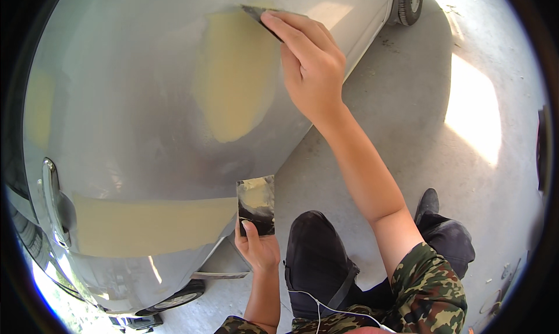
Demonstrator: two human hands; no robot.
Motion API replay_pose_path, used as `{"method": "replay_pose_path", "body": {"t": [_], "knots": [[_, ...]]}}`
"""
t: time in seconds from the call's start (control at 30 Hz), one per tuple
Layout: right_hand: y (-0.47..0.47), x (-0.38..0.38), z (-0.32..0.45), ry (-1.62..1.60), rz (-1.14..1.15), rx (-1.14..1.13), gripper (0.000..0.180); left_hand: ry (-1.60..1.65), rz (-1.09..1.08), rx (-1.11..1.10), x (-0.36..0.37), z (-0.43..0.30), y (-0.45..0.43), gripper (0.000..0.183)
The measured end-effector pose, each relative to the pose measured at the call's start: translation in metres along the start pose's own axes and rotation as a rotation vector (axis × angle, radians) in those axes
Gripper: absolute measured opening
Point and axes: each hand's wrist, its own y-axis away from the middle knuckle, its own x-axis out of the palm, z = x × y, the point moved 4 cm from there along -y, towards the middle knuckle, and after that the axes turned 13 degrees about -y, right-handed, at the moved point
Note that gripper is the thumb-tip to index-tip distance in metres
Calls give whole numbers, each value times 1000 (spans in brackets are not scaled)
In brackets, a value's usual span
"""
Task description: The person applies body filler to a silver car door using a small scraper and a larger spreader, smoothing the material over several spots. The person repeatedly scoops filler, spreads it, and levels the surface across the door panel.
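My right hand [312, 57] grips a thin dark spreader [260, 21] against the grey car door panel [144, 94]. The spreader's edge lies at the upper end of a wide patch of yellowish body filler [238, 81]. Lower down, my left hand [258, 249] holds a small dark rectangular board [257, 207], thumb across its face. Yellowish filler is smeared over the upper half of that board. A second filler band [153, 227] runs along the panel to the left of the board, below the big patch.
A chrome door handle [56, 203] juts out at the left. One car wheel [409, 4] shows at the upper right, another wheel [177, 298] at the lower left. Concrete floor [393, 94] lies beside the car. A white earphone cable [325, 307] hangs over my lap.
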Motion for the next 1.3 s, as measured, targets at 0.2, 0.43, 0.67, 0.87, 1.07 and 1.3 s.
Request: {"method": "replay_pose_path", "body": {"t": [0.2, 0.43, 0.67, 0.87, 1.07, 1.3], "knots": [[5, 15, -5, 75, 11, 14, 29, -7, -8, 3, -3, 1, -1, 46], [22, 8, 25, 8, 15, -61, 41, 19, 19, 8, -1, -3, -7, 46], [0, 17, -8, 82, -43, -42, 31, 43, 19, -16, -2, -2, -11, 47], [42, 22, 12, 75, 62, -37, 35, 92, 20, 72, -8, -8, -1, 49], [110, 26, 32, 84, 133, 11, 22, 128, 95, 147, -6, -3, -5, 53], [176, 29, 62, 27, 251, 58, 20, 206, 42, 157, -9, 1, -4, 53]]}}
